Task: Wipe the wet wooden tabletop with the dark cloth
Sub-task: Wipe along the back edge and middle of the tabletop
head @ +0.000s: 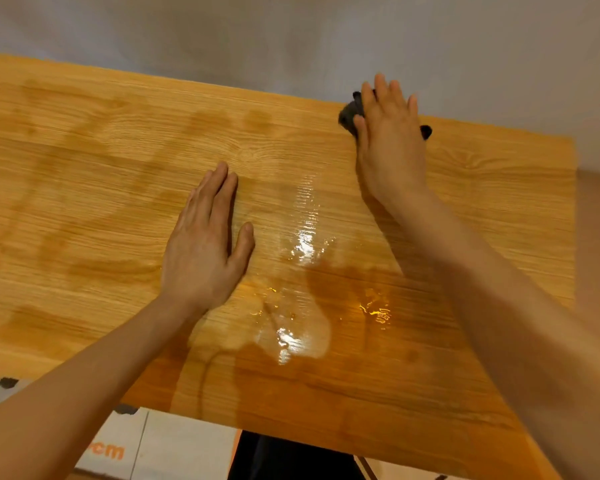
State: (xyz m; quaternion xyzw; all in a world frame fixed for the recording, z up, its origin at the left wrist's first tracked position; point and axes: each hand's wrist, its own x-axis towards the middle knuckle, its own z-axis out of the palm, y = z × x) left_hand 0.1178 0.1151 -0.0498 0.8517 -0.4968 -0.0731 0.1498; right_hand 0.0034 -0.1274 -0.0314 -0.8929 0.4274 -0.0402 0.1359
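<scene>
The wooden tabletop [101, 188] fills most of the view. A glossy pool of water [302, 299] lies on it near the front middle, with a wet streak running up from it. The dark cloth [350, 114] lies at the far edge on the right, mostly covered by my right hand [390, 140], which presses flat on it with straight fingers. A small corner of the cloth shows to the right of that hand. My left hand [205, 244] rests flat on the wood left of the water, fingers straight and together.
A grey wall [291, 36] stands right behind the table's far edge. The table's right edge runs down at the far right. Below the near edge are a white box with orange lettering [136, 445] and dark clothing [284, 459].
</scene>
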